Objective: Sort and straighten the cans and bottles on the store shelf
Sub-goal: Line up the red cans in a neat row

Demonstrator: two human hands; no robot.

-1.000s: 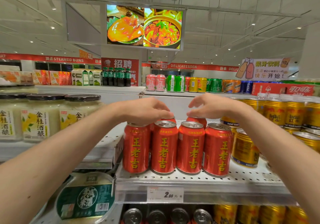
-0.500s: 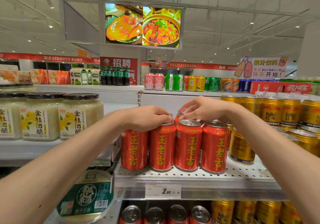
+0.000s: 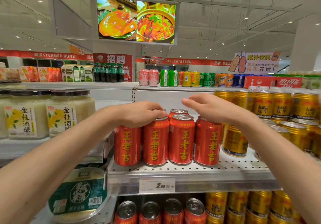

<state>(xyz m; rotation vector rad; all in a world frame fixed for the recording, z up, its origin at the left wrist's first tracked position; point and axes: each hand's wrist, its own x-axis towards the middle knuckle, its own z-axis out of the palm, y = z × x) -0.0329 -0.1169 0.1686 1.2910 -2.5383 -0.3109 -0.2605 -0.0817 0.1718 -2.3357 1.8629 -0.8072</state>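
Observation:
Several red cans with yellow characters [image 3: 181, 139] stand upright in a front row on the perforated metal shelf [image 3: 191, 170], with more red cans [image 3: 178, 111] behind them. My left hand [image 3: 140, 113] rests curled on the tops of the leftmost red can [image 3: 127, 145] and its neighbour [image 3: 155, 141]; whether it grips one I cannot tell. My right hand [image 3: 206, 106] hovers over the rightmost red can [image 3: 207, 142], fingers apart and pointing left, holding nothing.
Gold Red Bull cans [image 3: 284, 105] crowd the shelf to the right, one gold can [image 3: 234, 141] right beside the red row. Jars with yellow-flower labels [image 3: 27, 118] stand at left. Lower shelf holds more red cans [image 3: 160, 210] and gold cans [image 3: 243, 206]. A price tag [image 3: 157, 185] hangs below.
My right hand has lifted off the can tops and opened, drifting right. My left hand stays on the left cans. The view has shifted slightly.

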